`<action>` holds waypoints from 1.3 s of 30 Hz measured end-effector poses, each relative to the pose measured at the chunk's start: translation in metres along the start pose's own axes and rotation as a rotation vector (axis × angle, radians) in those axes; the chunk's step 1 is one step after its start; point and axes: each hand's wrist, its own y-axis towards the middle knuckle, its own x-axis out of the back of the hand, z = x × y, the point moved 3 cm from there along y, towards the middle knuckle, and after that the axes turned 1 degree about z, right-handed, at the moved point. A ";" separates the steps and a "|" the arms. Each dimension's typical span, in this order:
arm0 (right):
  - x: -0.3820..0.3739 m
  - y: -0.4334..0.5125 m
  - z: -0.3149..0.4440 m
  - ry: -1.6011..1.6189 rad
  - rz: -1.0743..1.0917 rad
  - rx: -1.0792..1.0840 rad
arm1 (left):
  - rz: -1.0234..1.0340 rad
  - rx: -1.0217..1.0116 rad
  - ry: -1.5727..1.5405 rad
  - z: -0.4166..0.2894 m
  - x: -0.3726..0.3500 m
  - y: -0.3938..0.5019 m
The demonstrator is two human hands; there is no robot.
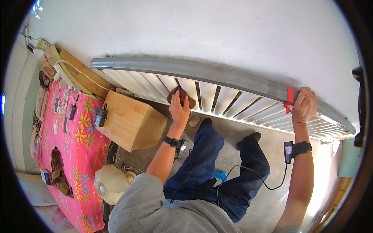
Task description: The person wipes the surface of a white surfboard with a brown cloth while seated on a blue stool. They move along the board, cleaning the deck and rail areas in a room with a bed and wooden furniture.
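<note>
A long white radiator [208, 93] with a grey top rail [201, 71] stands against the wall before me. My left hand [179, 109] holds a brown cloth [190, 100] against the front edges of its slats, left of the middle. Farther right, my right hand [304, 103] grips the top rail, just beside a red ribbon [289, 97] tied around it. Both wrists carry strapped devices with black cables.
A light wooden cabinet [125, 116] stands at the left, near a bed with a pink floral cover [84, 151]. A cream rounded appliance [110, 183] is by my left elbow. A small block [194, 121] lies on the floor near my foot; something blue [221, 175] shows between my legs.
</note>
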 end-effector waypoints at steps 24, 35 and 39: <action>0.001 0.000 0.004 0.021 0.012 -0.016 | 0.291 0.360 -0.066 0.090 -0.069 -0.080; 0.002 0.000 0.003 0.030 0.015 -0.003 | 0.769 0.717 -0.163 0.145 -0.155 -0.181; 0.003 0.001 0.004 0.052 0.003 -0.017 | 0.569 1.090 -0.634 0.122 -0.154 -0.167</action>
